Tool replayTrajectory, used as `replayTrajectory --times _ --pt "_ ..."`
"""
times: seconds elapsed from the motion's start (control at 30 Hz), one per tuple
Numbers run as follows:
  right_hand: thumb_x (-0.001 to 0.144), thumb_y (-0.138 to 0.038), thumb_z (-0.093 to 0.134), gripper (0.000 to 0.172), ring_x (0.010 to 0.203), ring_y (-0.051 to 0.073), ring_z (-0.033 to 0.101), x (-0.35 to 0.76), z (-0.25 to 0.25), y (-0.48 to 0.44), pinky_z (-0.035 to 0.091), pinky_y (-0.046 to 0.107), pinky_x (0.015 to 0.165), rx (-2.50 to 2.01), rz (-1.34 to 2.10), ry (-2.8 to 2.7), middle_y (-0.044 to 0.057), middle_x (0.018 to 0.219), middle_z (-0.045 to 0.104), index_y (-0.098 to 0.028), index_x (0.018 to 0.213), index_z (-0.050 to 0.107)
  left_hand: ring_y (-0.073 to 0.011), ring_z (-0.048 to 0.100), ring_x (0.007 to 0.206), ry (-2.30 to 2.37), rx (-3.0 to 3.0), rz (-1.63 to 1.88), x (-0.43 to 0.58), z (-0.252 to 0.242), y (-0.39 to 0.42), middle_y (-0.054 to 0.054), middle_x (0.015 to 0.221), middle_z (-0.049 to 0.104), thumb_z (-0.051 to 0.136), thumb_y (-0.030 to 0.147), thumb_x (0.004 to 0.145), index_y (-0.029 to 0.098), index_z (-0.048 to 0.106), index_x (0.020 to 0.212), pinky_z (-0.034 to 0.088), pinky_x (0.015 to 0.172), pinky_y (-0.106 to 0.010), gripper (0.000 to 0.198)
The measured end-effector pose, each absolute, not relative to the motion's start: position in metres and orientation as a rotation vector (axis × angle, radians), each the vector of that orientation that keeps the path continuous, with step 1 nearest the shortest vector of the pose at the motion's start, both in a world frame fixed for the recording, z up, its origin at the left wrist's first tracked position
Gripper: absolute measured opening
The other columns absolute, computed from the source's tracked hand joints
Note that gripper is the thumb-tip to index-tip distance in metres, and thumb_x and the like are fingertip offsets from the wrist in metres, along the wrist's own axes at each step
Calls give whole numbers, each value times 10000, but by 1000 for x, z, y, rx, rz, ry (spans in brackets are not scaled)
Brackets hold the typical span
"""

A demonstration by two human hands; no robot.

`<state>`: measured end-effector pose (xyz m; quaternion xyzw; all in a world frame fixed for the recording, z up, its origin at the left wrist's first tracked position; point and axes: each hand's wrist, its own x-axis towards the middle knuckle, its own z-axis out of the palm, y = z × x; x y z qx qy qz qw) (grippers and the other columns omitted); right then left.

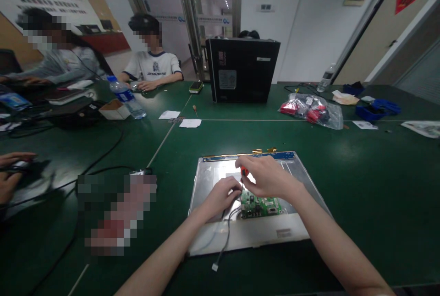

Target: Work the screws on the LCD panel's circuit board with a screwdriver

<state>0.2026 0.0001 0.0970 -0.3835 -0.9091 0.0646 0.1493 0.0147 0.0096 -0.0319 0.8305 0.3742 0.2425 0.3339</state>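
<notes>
A metal-backed display panel (213, 167) lies flat on the green table, with a blue strip board (288, 155) along its far edge. Near its middle sits a green circuit board (263, 206). My right hand (266, 177) grips a red and black screwdriver (244, 171), its thin shaft pointing down at the board's far left corner. Beside that tip, my left hand (223, 194) has its fingers curled together at the board's edge; what they pinch, if anything, is hidden. A grey cable (228, 234) with a white plug (215, 267) trails over the panel's near edge.
A black computer case (244, 71) stands across the table. To its right lies a plastic bag (312, 110) with red items; a blue box (373, 110) is beyond. Left are a water bottle (127, 97), black cables (103, 154), two seated people and another person's hand (13, 172).
</notes>
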Motion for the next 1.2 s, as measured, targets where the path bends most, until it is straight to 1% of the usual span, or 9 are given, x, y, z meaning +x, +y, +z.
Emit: replayTrajectory --times 0.13,0.27,0.33,0.47,0.63,0.83,0.97,1.1,1.2 --pt "885 -289 497 191 657 153 569 199 95 2 222 266 521 -1170 111 -2624 37 884 680 -175 1039 497 -211 597 875 1020 2161 615 16 -27 7 -45 921 665 564 160 862 176 639 887 459 794 -334 81" --pt "901 -357 496 211 671 161 576 199 95 3 228 269 514 -1173 71 -2649 42 907 675 -178 1012 507 -214 593 890 1023 2169 633 16 -27 7 -52 945 661 550 162 868 175 642 895 460 800 -336 97" --pt "892 -342 491 218 671 159 572 201 95 2 235 271 514 -1136 110 -2647 48 920 671 -175 1032 502 -213 589 876 1013 2175 642 15 -30 8 -54 934 658 551 177 872 174 634 897 460 799 -338 87" --pt "844 -232 485 221 643 143 563 201 96 0 237 266 507 -1109 182 -2661 56 917 675 -167 1056 488 -214 587 881 975 2203 629 13 -36 10 -56 950 663 543 199 884 175 628 898 454 805 -343 89" --pt "898 -281 457 188 658 165 595 197 93 2 222 266 499 -1167 117 -2643 57 900 689 -182 1054 489 -222 597 882 1018 2215 639 14 -36 10 -45 919 672 559 171 869 185 645 888 447 807 -350 89" --pt "864 -290 501 339 714 184 613 200 96 0 244 266 511 -1113 167 -2663 79 952 681 -173 1177 449 -207 585 863 987 2202 659 13 -38 11 -46 923 656 528 197 898 177 627 893 447 789 -330 101" --pt "844 -223 460 330 687 176 606 198 94 0 239 275 504 -1135 170 -2644 79 946 688 -152 1166 463 -209 585 859 987 2217 634 13 -39 12 -42 900 661 557 189 876 173 622 845 440 795 -331 74" --pt "894 -276 438 288 660 175 601 195 93 4 223 274 499 -1233 109 -2638 67 940 697 -173 1160 476 -210 587 868 1011 2224 625 13 -35 10 -42 916 664 552 181 877 181 633 867 436 789 -329 82" --pt "883 -305 482 306 684 183 610 198 95 3 224 276 507 -1222 124 -2652 57 933 699 -187 1164 473 -215 585 872 1024 2217 631 13 -33 9 -50 919 660 539 194 885 183 638 883 437 787 -332 100"
